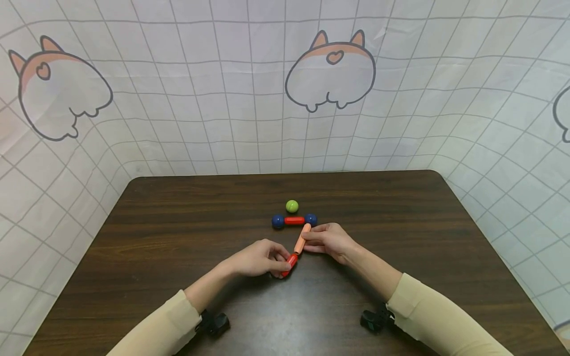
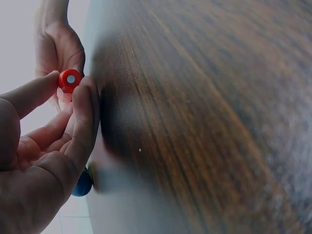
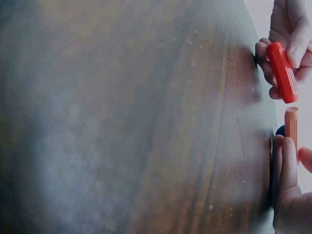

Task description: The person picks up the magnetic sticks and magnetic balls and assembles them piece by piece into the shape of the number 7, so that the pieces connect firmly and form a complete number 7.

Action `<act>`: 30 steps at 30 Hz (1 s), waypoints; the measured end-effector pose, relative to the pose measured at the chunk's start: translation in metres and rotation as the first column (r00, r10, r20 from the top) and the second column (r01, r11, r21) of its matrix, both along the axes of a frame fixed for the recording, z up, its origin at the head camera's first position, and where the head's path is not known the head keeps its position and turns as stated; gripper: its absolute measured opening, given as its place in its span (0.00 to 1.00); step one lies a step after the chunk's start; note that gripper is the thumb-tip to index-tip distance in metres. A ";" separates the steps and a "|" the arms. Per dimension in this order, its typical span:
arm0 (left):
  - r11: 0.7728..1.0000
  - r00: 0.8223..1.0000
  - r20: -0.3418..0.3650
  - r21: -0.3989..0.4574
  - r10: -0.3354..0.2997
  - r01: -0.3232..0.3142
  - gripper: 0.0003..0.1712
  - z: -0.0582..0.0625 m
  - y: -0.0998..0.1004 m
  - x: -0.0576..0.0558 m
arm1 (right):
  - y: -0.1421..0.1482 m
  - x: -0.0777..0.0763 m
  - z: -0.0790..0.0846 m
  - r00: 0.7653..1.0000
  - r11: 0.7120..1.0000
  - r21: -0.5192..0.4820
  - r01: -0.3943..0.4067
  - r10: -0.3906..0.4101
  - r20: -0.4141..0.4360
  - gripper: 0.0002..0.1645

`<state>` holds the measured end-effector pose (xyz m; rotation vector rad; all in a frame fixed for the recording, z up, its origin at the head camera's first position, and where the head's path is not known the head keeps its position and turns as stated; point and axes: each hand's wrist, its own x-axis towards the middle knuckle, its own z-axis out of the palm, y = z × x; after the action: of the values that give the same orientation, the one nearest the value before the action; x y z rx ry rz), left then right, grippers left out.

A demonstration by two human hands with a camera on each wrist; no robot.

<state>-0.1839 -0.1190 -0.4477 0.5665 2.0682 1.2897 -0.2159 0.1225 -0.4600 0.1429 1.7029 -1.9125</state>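
My left hand (image 1: 262, 258) pinches a red magnetic rod (image 1: 291, 262) between thumb and fingers, a little above the table. In the left wrist view, the near end of this rod (image 2: 65, 74) shows a round silver magnet. An orange magnetic rod (image 1: 302, 239) is pinched by my right hand (image 1: 330, 242), slanting away from me. The two rods' ends face each other; the right wrist view shows a small gap between the red one (image 3: 282, 73) and the orange one (image 3: 291, 124). The orange rod's far end appears close to a blue ball (image 1: 310, 219); contact cannot be told.
Beyond the hands, another red rod (image 1: 294, 220) lies between that blue ball and a second blue ball (image 1: 278, 221). A green ball (image 1: 292, 206) sits behind them. The dark wooden table (image 1: 178, 212) meets a white gridded curtain (image 1: 249, 118) at its back and sides.
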 end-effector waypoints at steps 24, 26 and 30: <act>0.987 0.938 -0.337 -0.159 -0.084 0.031 0.09 0.002 -0.014 0.002 | 0.000 -0.001 -0.001 1.000 0.999 0.047 0.011 -0.011 0.007 0.24; 0.984 0.928 -0.362 -0.176 -0.090 0.027 0.10 0.001 -0.014 0.003 | 0.000 -0.001 -0.001 1.000 0.999 0.046 0.009 -0.009 0.004 0.24; 0.980 0.913 -0.396 -0.198 -0.098 0.020 0.11 0.001 -0.015 0.004 | 0.000 -0.001 -0.002 1.000 0.999 0.036 0.003 -0.003 -0.002 0.24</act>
<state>-0.1795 -0.1338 -0.4462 0.8591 2.4556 0.9823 -0.2171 0.1225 -0.4623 0.1573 1.7393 -1.8853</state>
